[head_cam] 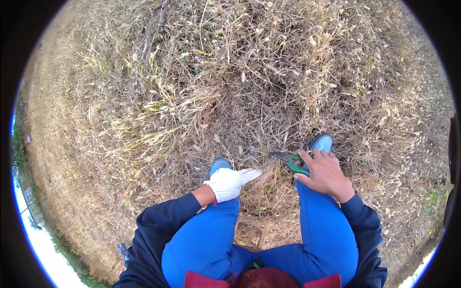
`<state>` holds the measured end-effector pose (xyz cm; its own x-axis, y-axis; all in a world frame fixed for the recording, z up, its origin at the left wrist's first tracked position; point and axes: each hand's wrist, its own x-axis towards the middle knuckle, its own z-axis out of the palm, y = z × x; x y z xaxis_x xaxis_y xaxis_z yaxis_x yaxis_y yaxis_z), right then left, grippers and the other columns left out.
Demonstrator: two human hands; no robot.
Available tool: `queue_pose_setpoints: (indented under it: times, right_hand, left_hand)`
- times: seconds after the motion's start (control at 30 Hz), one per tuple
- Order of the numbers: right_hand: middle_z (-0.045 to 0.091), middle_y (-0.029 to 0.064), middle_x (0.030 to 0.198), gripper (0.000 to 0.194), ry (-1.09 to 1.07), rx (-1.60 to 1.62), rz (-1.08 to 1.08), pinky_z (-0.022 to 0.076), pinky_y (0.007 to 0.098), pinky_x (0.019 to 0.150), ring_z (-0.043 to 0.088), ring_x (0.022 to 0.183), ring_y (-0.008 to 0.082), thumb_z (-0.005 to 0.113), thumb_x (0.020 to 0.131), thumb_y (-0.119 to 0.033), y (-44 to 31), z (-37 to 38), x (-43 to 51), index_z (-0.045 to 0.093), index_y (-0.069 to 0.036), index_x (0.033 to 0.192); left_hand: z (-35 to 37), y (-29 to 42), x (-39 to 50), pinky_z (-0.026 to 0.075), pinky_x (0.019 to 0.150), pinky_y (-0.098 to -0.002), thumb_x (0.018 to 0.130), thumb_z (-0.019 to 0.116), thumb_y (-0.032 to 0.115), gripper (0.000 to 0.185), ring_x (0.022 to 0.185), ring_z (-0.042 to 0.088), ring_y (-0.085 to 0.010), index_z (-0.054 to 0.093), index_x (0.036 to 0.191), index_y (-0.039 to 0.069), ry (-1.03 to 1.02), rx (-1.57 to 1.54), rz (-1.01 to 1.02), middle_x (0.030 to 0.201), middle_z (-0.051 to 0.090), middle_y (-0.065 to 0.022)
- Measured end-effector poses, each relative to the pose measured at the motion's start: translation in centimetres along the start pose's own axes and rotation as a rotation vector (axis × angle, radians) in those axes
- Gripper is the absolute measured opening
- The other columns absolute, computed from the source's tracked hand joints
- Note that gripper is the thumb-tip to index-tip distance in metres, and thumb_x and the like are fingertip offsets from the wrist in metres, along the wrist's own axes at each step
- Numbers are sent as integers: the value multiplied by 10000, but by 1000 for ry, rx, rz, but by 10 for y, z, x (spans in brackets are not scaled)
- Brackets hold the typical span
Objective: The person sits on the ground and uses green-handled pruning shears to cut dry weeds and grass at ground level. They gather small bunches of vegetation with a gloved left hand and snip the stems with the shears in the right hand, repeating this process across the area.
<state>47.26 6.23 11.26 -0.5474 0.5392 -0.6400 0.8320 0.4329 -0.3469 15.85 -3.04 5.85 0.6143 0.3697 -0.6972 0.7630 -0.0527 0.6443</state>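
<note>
My right hand [324, 172], bare, grips the green handles of a pair of pruning shears [283, 155] above my right shin. The handles are spread and the dark metal blades point left over the dry grass. My left hand [227, 183] wears a white knitted glove and is near my left knee, its fingers together and pointing right towards the shears. Some blurred dry stalks [265, 177] lie just past the gloved fingertips; whether the fingers pinch them is not clear.
Matted dry grass [252, 86] covers the ground ahead, with yellow-green stalks [158, 108] to the left. My blue-grey shoes [321, 143] stand in it below my bent, blue-trousered legs [201, 244]. Green plants [17, 144] line the far left rim. A dark object [452, 151] shows at the right rim.
</note>
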Motion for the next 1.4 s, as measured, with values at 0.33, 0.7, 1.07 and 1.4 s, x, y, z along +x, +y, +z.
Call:
queue_pose_setpoints:
  times: [0.33,0.7,1.07,1.4]
  right_hand:
    - [658,216,1008,682,-23,583,-66,529,492,874,682,947,390,564,993,-541,15,2,12,473,-91,1498]
    - [624,10,874,435,-428,1415,20,534,260,612,636,687,88,524,1086,-396,7,2,13,499,-71,1374]
    - [651,23,914,425,-527,1227,86,543,274,653,650,742,98,530,1080,-393,7,16,19,514,-66,1350]
    - [615,20,877,513,-504,1164,52,540,282,635,628,675,97,524,1073,-425,5,20,19,479,-55,1426]
  left_hand:
    - [-29,-14,-2,564,595,-254,944,466,-44,833,633,605,-68,123,1665,195,312,-1411,-298,1311,700,-128]
    - [4,6,-2,529,623,-262,920,457,-54,857,710,635,-120,151,1665,238,213,-1106,-115,1526,541,-130]
    - [16,-3,-2,554,836,-335,953,448,-2,784,965,716,-286,165,1656,200,428,-614,-106,1405,649,-110]
    - [26,-19,6,538,879,-308,986,475,44,766,1018,713,-274,148,1664,191,475,-581,-56,1489,576,-119]
